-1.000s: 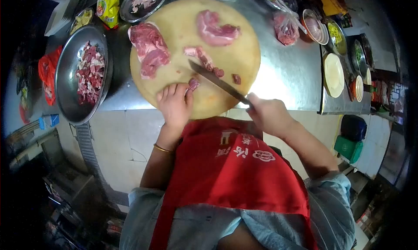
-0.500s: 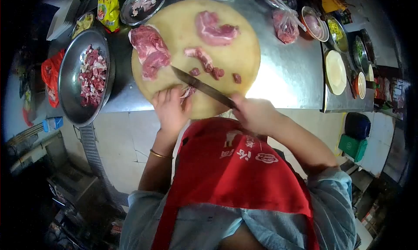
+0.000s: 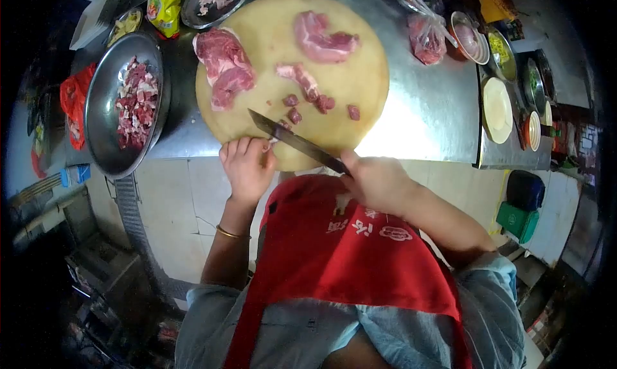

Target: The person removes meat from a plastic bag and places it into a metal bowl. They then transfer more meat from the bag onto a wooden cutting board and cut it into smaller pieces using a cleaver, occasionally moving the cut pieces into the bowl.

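On the round cutting board, my right hand grips the handle of a long knife. Its blade slants up and left, just beside my left hand. The left fingers are curled at the board's near edge, pressed on a small strip of meat mostly hidden by fingers and blade. Small cut cubes of meat lie just past the blade. Farther up are a meat strip, a curved pale piece of meat and a large piece of meat at the left.
A big metal bowl of chopped meat stands left of the board. Behind it are a yellow packet and a metal plate with scraps. At right are a bag of meat, bowls and a cream oval plate.
Another small cube now lies apart beyond the blade. My left hand has shifted slightly down and left, and the knife has drawn slightly back toward me.
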The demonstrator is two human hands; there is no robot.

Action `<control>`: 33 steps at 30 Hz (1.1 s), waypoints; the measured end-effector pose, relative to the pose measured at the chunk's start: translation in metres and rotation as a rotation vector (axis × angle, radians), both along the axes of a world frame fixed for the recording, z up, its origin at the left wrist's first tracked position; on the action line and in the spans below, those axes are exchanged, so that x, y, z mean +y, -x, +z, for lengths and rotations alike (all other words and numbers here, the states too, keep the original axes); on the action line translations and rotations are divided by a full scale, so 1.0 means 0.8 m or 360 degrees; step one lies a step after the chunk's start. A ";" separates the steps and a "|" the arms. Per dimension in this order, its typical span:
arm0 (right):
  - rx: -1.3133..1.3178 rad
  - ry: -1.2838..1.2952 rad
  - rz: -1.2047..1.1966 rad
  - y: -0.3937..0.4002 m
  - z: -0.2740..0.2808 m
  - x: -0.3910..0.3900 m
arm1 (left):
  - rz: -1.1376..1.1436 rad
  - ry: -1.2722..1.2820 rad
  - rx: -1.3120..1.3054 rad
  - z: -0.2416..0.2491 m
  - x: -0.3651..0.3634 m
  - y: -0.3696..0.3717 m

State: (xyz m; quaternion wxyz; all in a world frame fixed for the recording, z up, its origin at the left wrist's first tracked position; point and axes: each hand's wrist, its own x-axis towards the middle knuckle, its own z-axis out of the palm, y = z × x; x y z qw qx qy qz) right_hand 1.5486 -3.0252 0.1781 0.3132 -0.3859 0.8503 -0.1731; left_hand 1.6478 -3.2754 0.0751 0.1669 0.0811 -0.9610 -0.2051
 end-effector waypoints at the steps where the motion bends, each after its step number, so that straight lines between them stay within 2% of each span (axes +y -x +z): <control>1: -0.0052 -0.0047 0.0004 0.002 0.005 0.003 | -0.0002 -0.0007 0.0023 0.002 -0.001 -0.002; 6: -0.0272 0.0062 -0.0408 0.013 0.005 0.064 | -0.0015 -0.0130 -0.0020 -0.003 -0.001 -0.001; 9: -0.0312 0.0148 -0.0694 -0.006 0.005 0.095 | -0.0483 -0.0685 0.0052 0.008 0.026 0.036; 12: -0.0338 0.0165 -0.0928 -0.026 0.010 0.108 | -0.0435 -0.0714 -0.0087 0.013 0.020 0.092; 14: -0.0298 0.0238 -0.0964 -0.032 0.019 0.107 | -0.0527 -0.0357 0.0030 0.039 0.005 0.147; 17: -0.0214 0.0230 -0.0556 -0.026 0.021 0.099 | -0.0875 0.0237 0.0071 0.009 -0.017 0.204; 18: -0.0203 0.0087 -0.0440 -0.026 0.022 0.091 | -0.0893 0.0222 -0.0025 0.007 -0.022 0.210; 20: -0.0317 0.0100 -0.0385 -0.025 0.017 0.071 | -0.0926 0.0199 -0.0218 0.007 -0.028 0.222; 21: -0.0375 0.0108 -0.0354 -0.022 0.015 0.062 | -0.0774 0.0036 -0.0402 0.022 -0.026 0.225; 23: -0.0561 0.0268 -0.0590 -0.018 -0.005 0.054 | -0.0443 -0.0290 -0.0782 0.047 -0.028 0.220; 25: -0.0647 0.0397 -0.0810 -0.013 -0.023 0.048 | -0.0442 -0.0832 -0.0465 0.027 -0.044 0.209; 27: -0.0707 0.0354 -0.0961 -0.009 -0.029 0.047 | -0.0469 -0.1414 -0.0182 0.034 -0.052 0.182; 28: -0.0722 0.0376 -0.1028 -0.010 -0.025 0.047 | -0.0396 -0.1406 -0.0425 0.046 -0.055 0.157; 31: -0.0610 0.0414 -0.1001 -0.015 -0.026 0.051 | -0.0271 0.0177 -0.0626 0.017 -0.035 0.083; 33: -0.0492 0.0333 -0.0904 -0.016 -0.013 0.049 | -0.0198 0.0247 -0.0168 0.028 -0.015 0.066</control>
